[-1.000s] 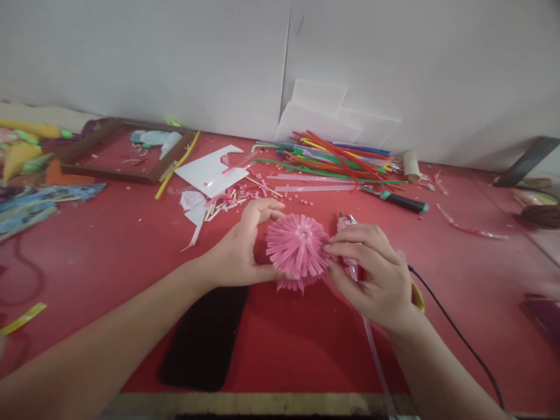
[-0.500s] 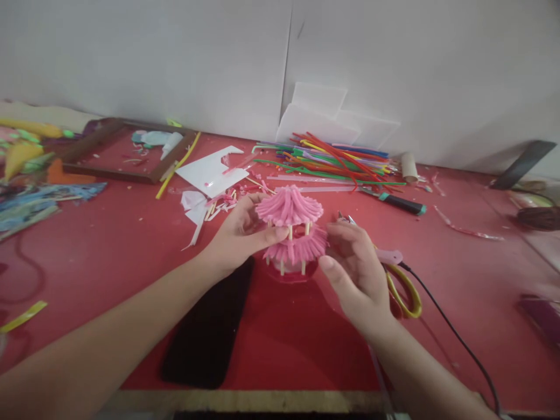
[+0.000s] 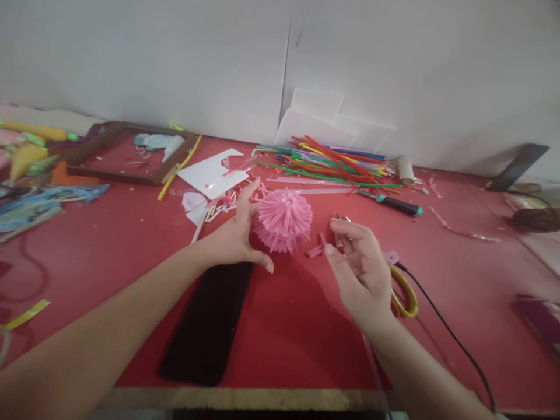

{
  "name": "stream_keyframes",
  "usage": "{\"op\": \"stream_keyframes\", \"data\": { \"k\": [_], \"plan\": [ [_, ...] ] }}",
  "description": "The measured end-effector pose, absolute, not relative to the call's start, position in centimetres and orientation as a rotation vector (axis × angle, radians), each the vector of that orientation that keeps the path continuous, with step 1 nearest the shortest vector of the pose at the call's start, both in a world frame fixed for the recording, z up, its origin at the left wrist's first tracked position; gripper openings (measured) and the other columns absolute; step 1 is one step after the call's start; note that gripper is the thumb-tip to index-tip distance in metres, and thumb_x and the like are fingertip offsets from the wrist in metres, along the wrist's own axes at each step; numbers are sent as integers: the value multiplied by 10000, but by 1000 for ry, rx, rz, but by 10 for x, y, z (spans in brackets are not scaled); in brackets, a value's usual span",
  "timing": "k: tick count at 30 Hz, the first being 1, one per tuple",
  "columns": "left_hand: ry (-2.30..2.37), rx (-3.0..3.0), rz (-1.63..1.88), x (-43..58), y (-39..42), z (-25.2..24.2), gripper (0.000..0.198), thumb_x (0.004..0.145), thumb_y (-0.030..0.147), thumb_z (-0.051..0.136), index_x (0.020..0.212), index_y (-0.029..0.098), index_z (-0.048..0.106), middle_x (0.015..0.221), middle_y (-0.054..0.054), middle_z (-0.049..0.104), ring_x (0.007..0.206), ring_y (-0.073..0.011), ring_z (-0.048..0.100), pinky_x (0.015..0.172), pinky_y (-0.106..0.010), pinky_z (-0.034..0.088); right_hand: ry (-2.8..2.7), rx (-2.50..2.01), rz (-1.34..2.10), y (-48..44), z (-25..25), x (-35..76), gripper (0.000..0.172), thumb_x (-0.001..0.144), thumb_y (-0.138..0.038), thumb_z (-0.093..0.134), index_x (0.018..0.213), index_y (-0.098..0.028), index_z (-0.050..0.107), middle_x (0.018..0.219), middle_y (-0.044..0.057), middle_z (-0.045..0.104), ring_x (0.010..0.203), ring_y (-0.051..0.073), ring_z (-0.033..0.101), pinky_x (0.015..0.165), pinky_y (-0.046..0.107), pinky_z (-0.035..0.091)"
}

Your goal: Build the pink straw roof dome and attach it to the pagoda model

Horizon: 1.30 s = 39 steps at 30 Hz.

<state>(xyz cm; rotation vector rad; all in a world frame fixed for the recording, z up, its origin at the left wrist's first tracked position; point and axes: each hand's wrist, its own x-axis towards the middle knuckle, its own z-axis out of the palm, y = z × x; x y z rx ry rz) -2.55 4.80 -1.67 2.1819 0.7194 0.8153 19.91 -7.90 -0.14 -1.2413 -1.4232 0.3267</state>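
Note:
My left hand (image 3: 234, 236) grips a small pink model (image 3: 282, 220) made of cut straw pieces, tilted so its fringed round roof faces me. The fingers curl round its left side and underside. To the right, my right hand (image 3: 361, 265) is raised off the table. Its thumb and forefinger pinch a short pink straw piece (image 3: 316, 249), held apart from the model's right edge.
A black phone (image 3: 207, 324) lies face down under my left wrist. Yellow-handled scissors (image 3: 405, 291) and a black cable (image 3: 446, 338) lie right of my right hand. Coloured straws (image 3: 332, 160), white foam sheets (image 3: 324, 119), a green-tipped knife (image 3: 394, 204), paper scraps (image 3: 210, 175) and a wooden frame (image 3: 126, 151) lie further back.
The pink model went from top-facing to upright, then back to tilted with its roof toward me. My right hand left the model and now pinches a loose pink piece.

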Motion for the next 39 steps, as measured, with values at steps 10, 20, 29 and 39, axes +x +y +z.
{"op": "stream_keyframes", "data": {
  "k": [10, 20, 29, 39],
  "plan": [
    [742, 1660, 929, -16, 41, -8, 1064, 635, 303, 890, 1454, 261, 213, 997, -52, 696, 930, -254, 724, 777, -377, 601, -1268, -1201, 453, -77, 1, 195, 215, 909, -235, 620, 1124, -239, 625, 1129, 85, 635, 1105, 210, 642, 1020, 470, 538],
    [650, 1165, 1038, 3, 20, 13, 606, 548, 392, 943, 983, 211, 562, 620, 58, 622, 625, -181, 687, 642, -320, 583, -1319, -1051, 639, -72, -6, 187, 307, 856, -228, 716, 1145, -263, 618, 1159, 60, 605, 1036, 174, 663, 869, 352, 615],
    [547, 1226, 1011, 8, 6, 8, 367, 797, 551, 742, 838, 222, 585, 734, -1, 675, 788, -202, 715, 777, -376, 600, -1284, -990, 594, -70, -7, 186, 151, 871, -163, 671, 992, -244, 628, 1084, 44, 636, 1034, 165, 664, 879, 337, 596],
    [672, 1272, 1045, 12, -6, 17, 520, 813, 443, 762, 1158, 220, 443, 1194, -94, 664, 1126, -281, 661, 928, -417, 549, -1271, -1092, 594, -72, -6, 186, 120, 861, -223, 697, 949, -239, 617, 1009, 36, 589, 954, 162, 627, 850, 342, 592]
  ]
}}
